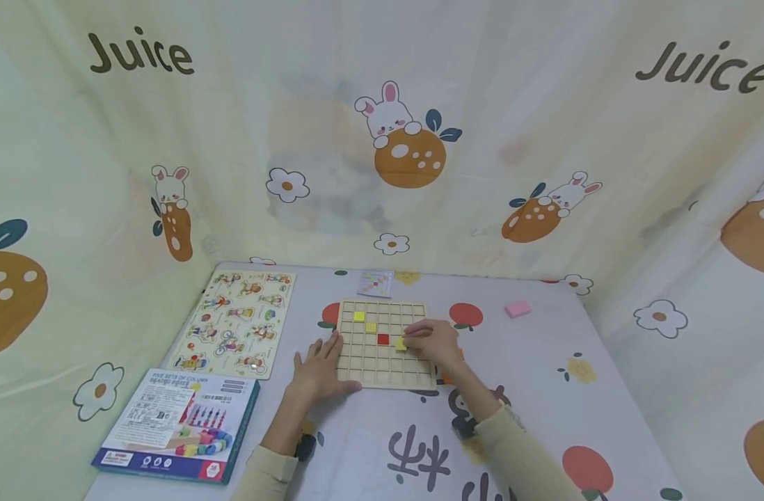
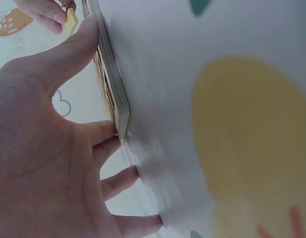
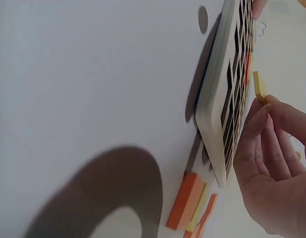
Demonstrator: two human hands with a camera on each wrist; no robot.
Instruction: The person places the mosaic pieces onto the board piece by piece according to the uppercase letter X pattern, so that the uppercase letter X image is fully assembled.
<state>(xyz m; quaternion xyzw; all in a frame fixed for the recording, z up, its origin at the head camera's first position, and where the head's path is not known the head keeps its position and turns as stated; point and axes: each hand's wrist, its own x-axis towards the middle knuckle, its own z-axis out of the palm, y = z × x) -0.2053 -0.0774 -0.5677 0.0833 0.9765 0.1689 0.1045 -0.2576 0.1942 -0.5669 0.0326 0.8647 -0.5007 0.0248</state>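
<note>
A wooden grid board point(image 1: 382, 376) lies flat on the table, with two yellow tiles point(image 1: 360, 316) and a red tile point(image 1: 383, 339) in a diagonal line of its cells. Thumb and fingertips of my right hand point(image 1: 437, 344) pinch another yellow tile point(image 3: 258, 88), tilted just above the board, to the right of the red one. My left hand point(image 1: 317, 372) has its fingers spread along the board's left edge. Its thumb rests at the near edge, and in the left wrist view the palm point(image 2: 48, 163) holds nothing.
Orange tiles point(image 3: 186, 201) and a yellow one lie beside the board's right edge, partly hidden by my right arm. A pattern card point(image 1: 375, 284) is behind the board. Left stand a picture board point(image 1: 234, 323) and a boxed bead set point(image 1: 178, 424). A pink block point(image 1: 518, 309) sits far right.
</note>
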